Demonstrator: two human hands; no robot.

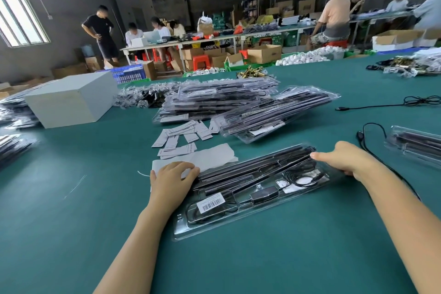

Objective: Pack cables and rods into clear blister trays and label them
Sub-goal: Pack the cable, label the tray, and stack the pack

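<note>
A clear blister tray (241, 219) lies slanted on the green table in front of me. It holds black rods (238, 169), a coiled black cable (301, 175) and a small black box (263, 194). A white barcode label (212, 202) is stuck near its left end. My left hand (170, 180) rests on the tray's far left end with its fingers curled over the edge. My right hand (343, 159) grips the tray's right end, thumb lying on top.
Stacks of packed trays (274, 114) lie behind, with loose labels (181, 135) and a white backing sheet (205, 159) beside them. A white box (71, 100) stands at the left. Loose black cables (372, 136) and another tray (415, 144) lie at the right. Several people work at far benches.
</note>
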